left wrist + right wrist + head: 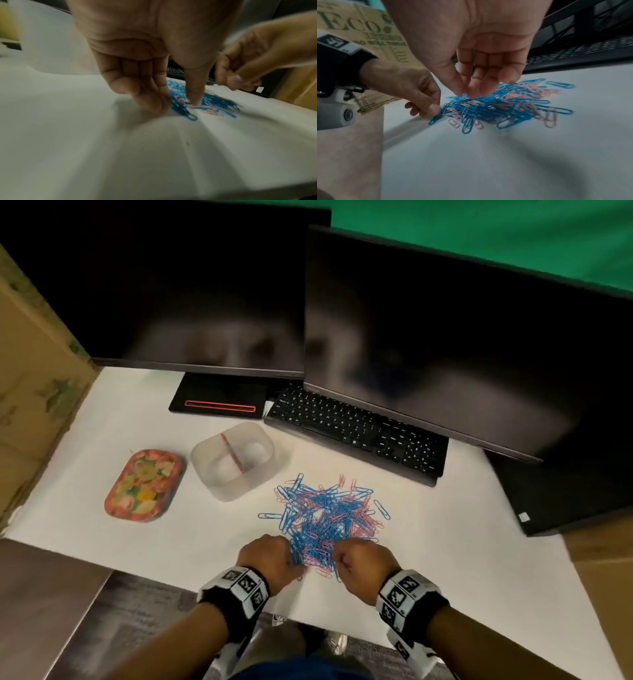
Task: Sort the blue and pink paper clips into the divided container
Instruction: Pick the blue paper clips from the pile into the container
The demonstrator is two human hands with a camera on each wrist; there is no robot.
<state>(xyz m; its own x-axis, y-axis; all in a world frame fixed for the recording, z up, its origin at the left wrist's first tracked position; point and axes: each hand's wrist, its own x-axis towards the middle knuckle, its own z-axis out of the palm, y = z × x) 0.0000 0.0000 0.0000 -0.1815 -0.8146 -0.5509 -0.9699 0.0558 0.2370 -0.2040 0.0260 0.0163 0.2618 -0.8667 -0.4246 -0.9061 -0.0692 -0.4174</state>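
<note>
A: Picking from near edge of mixed blue and pink paper clip pile (327, 517) on white bench (445, 559); left hand (270, 558) pinches blue clip, right hand (359, 559) fingertips (471, 93) narrowed, nothing held.
B: Translucent divided plastic container (236, 489)?
A: Just beside pile, both compartments look empty.

Two hands (270, 556) (363, 563), two dark monitors (164, 285) (462, 337), one keyboard (356, 433), one clear divided container (236, 460) of two compartments, one floral lid (144, 484), and one heap of blue and pink paper clips (329, 515) too many to count.

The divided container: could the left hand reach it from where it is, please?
Probably yes: the divided container stands ahead and left of the left hand, with only bare white tabletop between them.
</note>
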